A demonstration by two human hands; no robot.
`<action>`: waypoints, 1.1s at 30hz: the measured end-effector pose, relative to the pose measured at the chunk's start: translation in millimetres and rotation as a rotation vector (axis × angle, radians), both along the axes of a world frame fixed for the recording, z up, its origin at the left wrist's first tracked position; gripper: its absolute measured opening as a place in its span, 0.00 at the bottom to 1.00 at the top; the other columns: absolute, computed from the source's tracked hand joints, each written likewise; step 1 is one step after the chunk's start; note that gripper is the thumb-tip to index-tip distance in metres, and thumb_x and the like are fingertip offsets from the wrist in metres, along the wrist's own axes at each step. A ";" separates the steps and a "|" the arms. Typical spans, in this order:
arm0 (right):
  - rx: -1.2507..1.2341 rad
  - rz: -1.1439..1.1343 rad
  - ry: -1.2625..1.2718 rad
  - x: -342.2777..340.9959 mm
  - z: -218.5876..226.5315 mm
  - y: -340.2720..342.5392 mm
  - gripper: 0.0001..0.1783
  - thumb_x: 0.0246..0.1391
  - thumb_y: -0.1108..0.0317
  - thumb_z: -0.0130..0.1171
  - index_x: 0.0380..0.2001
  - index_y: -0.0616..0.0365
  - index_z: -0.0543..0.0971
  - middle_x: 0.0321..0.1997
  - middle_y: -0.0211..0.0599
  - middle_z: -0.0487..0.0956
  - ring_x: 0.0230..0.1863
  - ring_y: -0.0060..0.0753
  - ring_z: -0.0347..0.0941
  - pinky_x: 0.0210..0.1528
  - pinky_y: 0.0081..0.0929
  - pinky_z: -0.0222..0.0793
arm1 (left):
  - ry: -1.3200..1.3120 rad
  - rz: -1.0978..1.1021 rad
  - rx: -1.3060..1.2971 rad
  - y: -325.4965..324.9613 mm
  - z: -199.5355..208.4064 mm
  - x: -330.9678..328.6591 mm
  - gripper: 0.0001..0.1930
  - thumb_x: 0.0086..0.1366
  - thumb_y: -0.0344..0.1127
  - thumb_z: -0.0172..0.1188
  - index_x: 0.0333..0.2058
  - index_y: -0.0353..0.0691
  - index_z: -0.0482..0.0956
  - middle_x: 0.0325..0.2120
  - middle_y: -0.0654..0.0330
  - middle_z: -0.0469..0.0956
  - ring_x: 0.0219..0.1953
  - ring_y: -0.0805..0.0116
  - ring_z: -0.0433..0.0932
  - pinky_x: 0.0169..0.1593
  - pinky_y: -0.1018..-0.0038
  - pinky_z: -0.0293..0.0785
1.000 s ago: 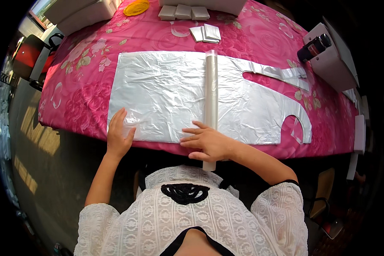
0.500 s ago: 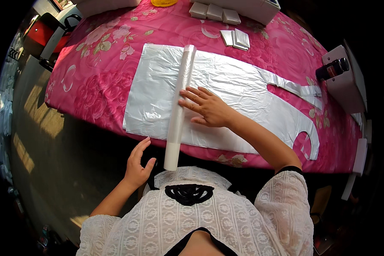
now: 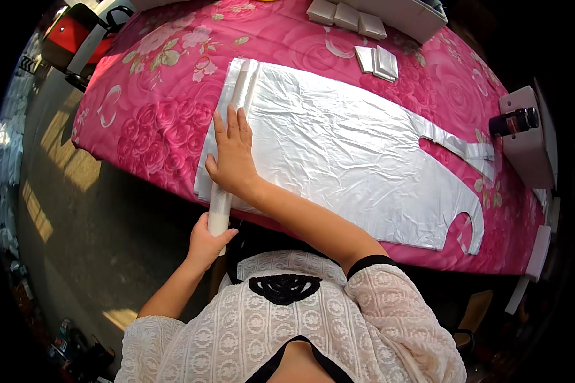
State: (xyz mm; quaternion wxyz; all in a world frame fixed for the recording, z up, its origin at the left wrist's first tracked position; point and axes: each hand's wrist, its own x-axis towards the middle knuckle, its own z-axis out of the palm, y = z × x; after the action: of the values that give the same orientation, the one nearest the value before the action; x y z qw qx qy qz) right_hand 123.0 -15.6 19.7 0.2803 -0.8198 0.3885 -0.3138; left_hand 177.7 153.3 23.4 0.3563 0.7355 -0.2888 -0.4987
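A stack of thin silvery-white plastic sheets (image 3: 345, 147) lies spread on the table, with two strap-like loops at its right end. Across the left end of the stack rests a long pale tube (image 3: 246, 82) wrapped in clear film. My right hand (image 3: 235, 153) lies flat on the tube's middle, fingers stretched out and pointing away from me, and hides that part. Below the table's front edge, my left hand (image 3: 207, 241) grips the tube's near end, thumb across the top.
A pink flowered cloth (image 3: 166, 121) covers the table. Small folded white packets (image 3: 377, 62) lie beyond the sheets, near a white box (image 3: 409, 19). On the right, a dark bottle (image 3: 514, 121) lies by another white box (image 3: 530, 150). A red chair (image 3: 70, 32) stands far left.
The tube has moved left to the sheets' left end, my right hand travelling with it. My left hand, open and apart before, has closed on the tube's near end.
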 end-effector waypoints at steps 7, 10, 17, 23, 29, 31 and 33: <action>1.022 0.167 -0.906 -49.0 40.8 -13.9 0.51 0.40 0.62 0.59 0.60 0.67 0.41 0.61 0.56 0.52 0.63 0.45 0.53 0.60 0.37 0.55 | 0.780 -0.098 -0.153 -18.0 31.7 -22.6 0.25 0.48 0.36 0.64 0.42 0.32 0.65 0.27 0.59 0.72 0.25 0.72 0.73 0.28 0.75 0.74; 1.223 0.290 -1.070 -77.2 79.3 -20.6 0.42 0.42 0.63 0.60 0.57 0.67 0.50 0.52 0.50 0.66 0.52 0.36 0.67 0.53 0.31 0.65 | 1.289 -0.275 -0.217 -30.5 38.5 -31.7 0.29 0.46 0.38 0.65 0.44 0.30 0.65 0.26 0.58 0.72 0.24 0.71 0.73 0.27 0.75 0.74; 0.840 0.029 -0.824 -122.5 97.5 -40.6 0.33 0.42 0.62 0.63 0.48 0.65 0.61 0.40 0.41 0.73 0.39 0.27 0.71 0.42 0.28 0.67 | 0.237 -0.328 -0.215 -69.3 52.9 -68.8 0.22 0.52 0.34 0.62 0.44 0.32 0.66 0.29 0.60 0.73 0.28 0.73 0.74 0.34 0.76 0.71; 0.939 0.194 -0.826 -160.7 84.4 -36.8 0.31 0.39 0.53 0.68 0.41 0.61 0.70 0.37 0.33 0.74 0.34 0.21 0.68 0.38 0.23 0.66 | 0.375 -0.235 -0.282 -72.9 61.7 -96.3 0.18 0.51 0.31 0.62 0.39 0.32 0.67 0.26 0.62 0.72 0.26 0.75 0.72 0.32 0.77 0.70; 1.121 0.323 -0.757 -196.2 56.4 -32.3 0.18 0.39 0.66 0.69 0.32 0.60 0.74 0.20 0.25 0.71 0.23 0.15 0.65 0.26 0.14 0.60 | 0.368 -0.233 -0.274 -74.2 69.3 -103.6 0.20 0.51 0.32 0.62 0.41 0.30 0.66 0.26 0.61 0.72 0.26 0.74 0.72 0.32 0.77 0.70; 1.115 0.308 -0.743 -200.8 55.0 -29.5 0.18 0.38 0.69 0.69 0.33 0.60 0.74 0.19 0.24 0.70 0.20 0.15 0.63 0.24 0.14 0.59 | 0.372 -0.226 -0.280 -74.5 69.7 -104.2 0.20 0.52 0.32 0.62 0.41 0.30 0.66 0.26 0.60 0.72 0.26 0.74 0.72 0.32 0.77 0.70; 1.124 0.313 -0.751 -206.1 53.2 -28.0 0.20 0.37 0.70 0.70 0.34 0.60 0.74 0.18 0.22 0.68 0.19 0.15 0.61 0.23 0.14 0.57 | 0.381 -0.212 -0.277 -75.4 69.9 -105.3 0.20 0.52 0.32 0.62 0.41 0.30 0.66 0.26 0.61 0.72 0.26 0.74 0.73 0.32 0.77 0.70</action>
State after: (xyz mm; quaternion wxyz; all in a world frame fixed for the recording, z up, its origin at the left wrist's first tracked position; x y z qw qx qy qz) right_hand -83.2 -43.6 72.9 0.8198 -0.4326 0.2461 -0.2833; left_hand 72.5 77.9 93.3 0.4474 0.5381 -0.3576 -0.6184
